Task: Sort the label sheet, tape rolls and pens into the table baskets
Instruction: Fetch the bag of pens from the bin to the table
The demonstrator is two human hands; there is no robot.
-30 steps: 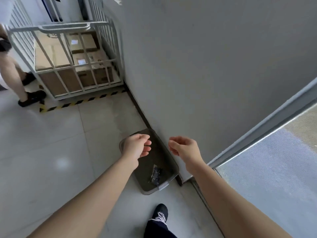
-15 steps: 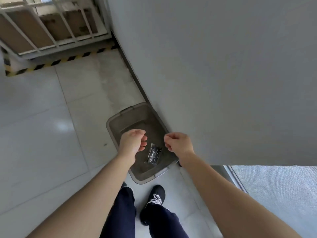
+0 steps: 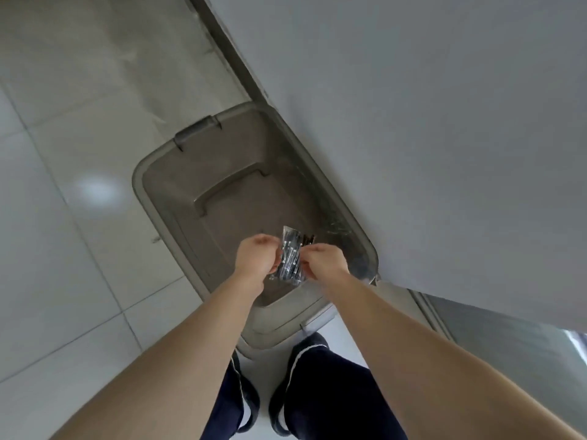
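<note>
A clear plastic packet of dark pens [image 3: 289, 257] sits low inside a grey plastic bin [image 3: 165, 173] on the floor. My left hand [image 3: 255, 262] is curled against the packet's left edge. On the packet's right edge sits my right hand [image 3: 322, 262], fingers bent in. Both hands touch the packet, and whether it is lifted off the bin's bottom cannot be told. No label sheet, tape rolls or table baskets are in view.
The bin stands against a grey wall [image 3: 428, 122] on pale floor tiles [image 3: 63, 249]. My two dark shoes [image 3: 298, 350] stand at the bin's near end. A metal door threshold [image 3: 444, 315] runs at the lower right.
I have bent down over the bin, so it fills more of the view. Both hands dropped from above the bin onto the pen packet and closed on its two edges.
</note>
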